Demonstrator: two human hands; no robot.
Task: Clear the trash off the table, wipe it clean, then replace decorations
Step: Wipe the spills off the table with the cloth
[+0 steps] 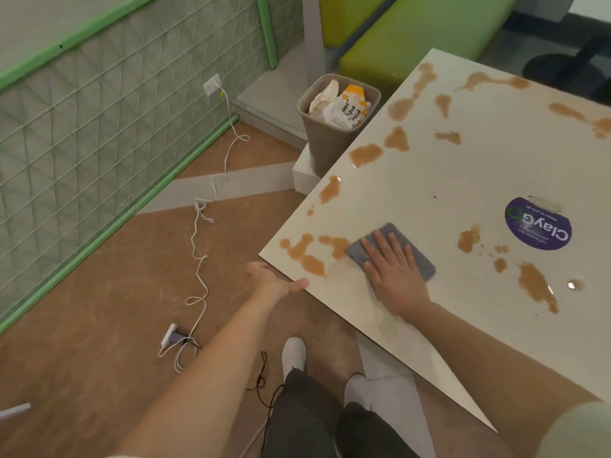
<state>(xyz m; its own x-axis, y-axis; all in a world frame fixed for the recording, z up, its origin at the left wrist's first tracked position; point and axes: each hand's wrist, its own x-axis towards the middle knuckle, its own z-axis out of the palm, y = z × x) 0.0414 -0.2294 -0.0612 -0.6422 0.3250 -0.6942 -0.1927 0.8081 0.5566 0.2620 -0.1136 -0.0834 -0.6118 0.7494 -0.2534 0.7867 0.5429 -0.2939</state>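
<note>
Fingers (385, 247) of the right hand (395, 276) are pressing flat on a folded grey cloth (363, 251) near the white worktop's (429, 166) front edge, wiping. Left hand (274, 282) is steadying the edge, fingers hidden. Brown spill puddles (302, 254) beside the cloth are likely needing the next pass.

Bare forearms, pale short sleeves (575, 431), dark grey trousers (307, 414) and white rounded sneakers (293, 353) below the worktop's (429, 180) near edge.

A white cable (201, 226) trails across the floor to a power strip (169, 334).
</note>
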